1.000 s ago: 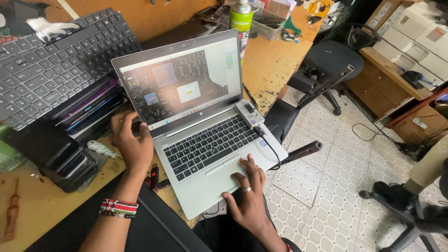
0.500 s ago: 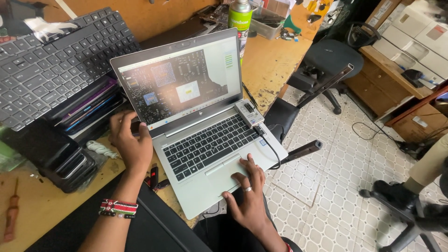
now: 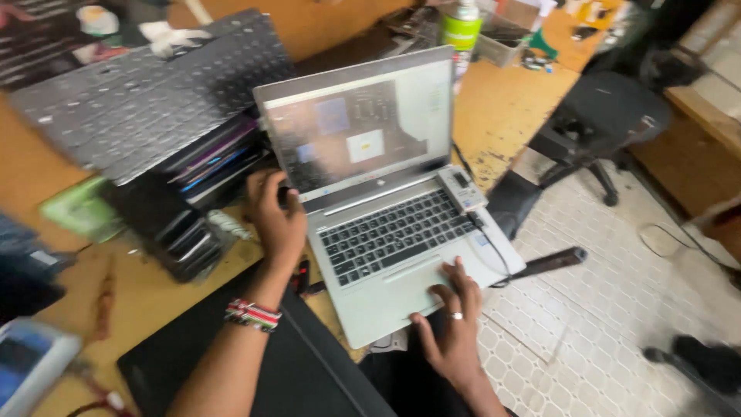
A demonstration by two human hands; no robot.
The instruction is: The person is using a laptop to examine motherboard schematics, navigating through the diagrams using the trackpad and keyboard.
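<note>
Far left: loose keyboards stacked on dark devices — crowded against the work area. Left hand clamped around the rear left corner of the open silver laptop, beside the hinge. Laptop on the wooden bench, front corner overhanging the edge. Right hand flat and relaxed on the touchpad, nothing gripped. Small grey device resting on the deck, cable trailing off. Risk — a snagged cable or sideways push tipping laptop toward the tiled floor; office chair close by.

Open silver laptop on wooden desk; left hand at its hinge edge; right hand on touchpad
</note>
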